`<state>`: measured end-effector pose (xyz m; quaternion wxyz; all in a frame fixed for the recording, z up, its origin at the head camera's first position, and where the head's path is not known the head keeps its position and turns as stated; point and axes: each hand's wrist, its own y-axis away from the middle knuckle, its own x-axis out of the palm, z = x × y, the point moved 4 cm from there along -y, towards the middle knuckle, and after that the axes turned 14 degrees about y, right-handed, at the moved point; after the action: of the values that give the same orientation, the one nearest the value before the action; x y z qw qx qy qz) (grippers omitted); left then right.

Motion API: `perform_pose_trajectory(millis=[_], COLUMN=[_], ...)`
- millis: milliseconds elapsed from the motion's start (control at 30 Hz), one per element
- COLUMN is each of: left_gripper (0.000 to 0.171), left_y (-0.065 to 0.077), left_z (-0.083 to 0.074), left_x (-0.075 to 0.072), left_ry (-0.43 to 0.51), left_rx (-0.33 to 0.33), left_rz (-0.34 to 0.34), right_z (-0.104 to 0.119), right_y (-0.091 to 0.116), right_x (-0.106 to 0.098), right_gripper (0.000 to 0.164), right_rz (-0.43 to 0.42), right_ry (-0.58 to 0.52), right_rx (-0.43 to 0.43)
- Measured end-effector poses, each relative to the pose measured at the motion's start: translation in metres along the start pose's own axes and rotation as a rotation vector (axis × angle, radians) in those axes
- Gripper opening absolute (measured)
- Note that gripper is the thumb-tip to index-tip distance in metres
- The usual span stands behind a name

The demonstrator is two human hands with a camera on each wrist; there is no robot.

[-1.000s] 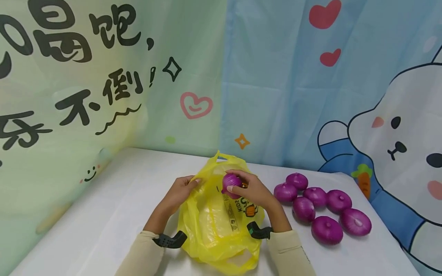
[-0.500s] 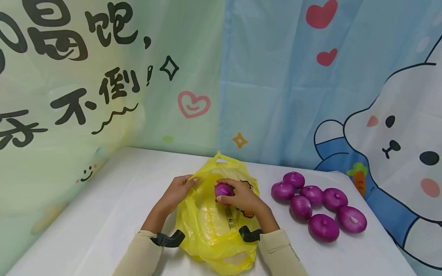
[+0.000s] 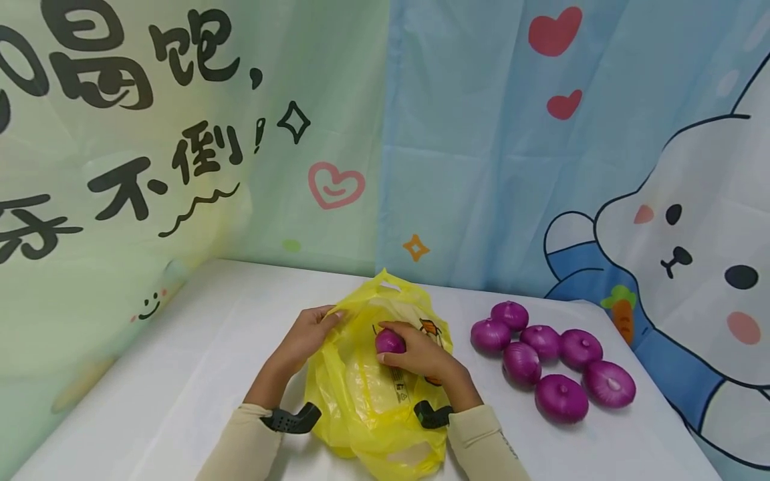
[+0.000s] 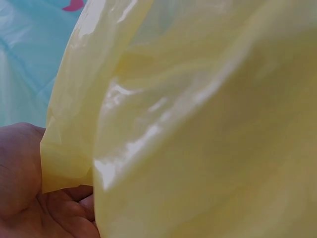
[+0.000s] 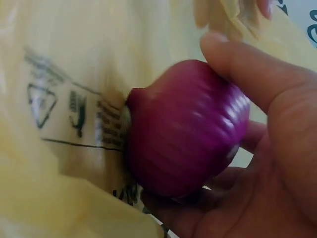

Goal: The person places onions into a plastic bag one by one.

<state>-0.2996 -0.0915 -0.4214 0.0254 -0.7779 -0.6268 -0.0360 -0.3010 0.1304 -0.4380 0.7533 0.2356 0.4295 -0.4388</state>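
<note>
A yellow plastic bag (image 3: 343, 401) with printing on it lies on the table between the two hands. My left hand (image 3: 308, 337) pinches the bag's left edge; in the left wrist view the yellow film (image 4: 188, 148) covers most of the frame and hides part of the fingers. With thumb and fingers, my right hand (image 3: 424, 353) grips a purple onion (image 3: 390, 341) at the bag's mouth. Close up in the right wrist view, the onion (image 5: 185, 131) sits in the curled fingers, its pointed end towards the printed film.
Several more purple onions (image 3: 562, 399) lie in a group on the white table (image 3: 198, 354), right of the bag. Behind the table hangs a printed cloth backdrop (image 3: 469, 167) with hearts and a cartoon bear.
My right hand has carried the onion left and slightly down, further over the bag's opening. The left hand keeps its hold on the bag's edge. The head view has shifted a little.
</note>
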Motion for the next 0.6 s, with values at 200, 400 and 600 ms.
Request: perform_pose_trajectory(millis=[200, 400, 600], left_gripper=[0.036, 0.036, 0.036], left_y=[0.001, -0.004, -0.005], left_z=[-0.004, 0.005, 0.006], left_x=[-0.001, -0.004, -0.004], left_ry=[-0.021, 0.009, 0.009], left_rx=[-0.017, -0.019, -0.032], left_rz=[-0.022, -0.015, -0.008], right_z=[0.001, 0.000, 0.006], right_y=[0.000, 0.005, 0.011], right_x=[-0.004, -0.010, -0.027], right_gripper=[0.078, 0.074, 0.063], right_rz=[0.017, 0.003, -0.027], right_ry=[-0.003, 0.024, -0.020], right_rx=[-0.005, 0.013, -0.044])
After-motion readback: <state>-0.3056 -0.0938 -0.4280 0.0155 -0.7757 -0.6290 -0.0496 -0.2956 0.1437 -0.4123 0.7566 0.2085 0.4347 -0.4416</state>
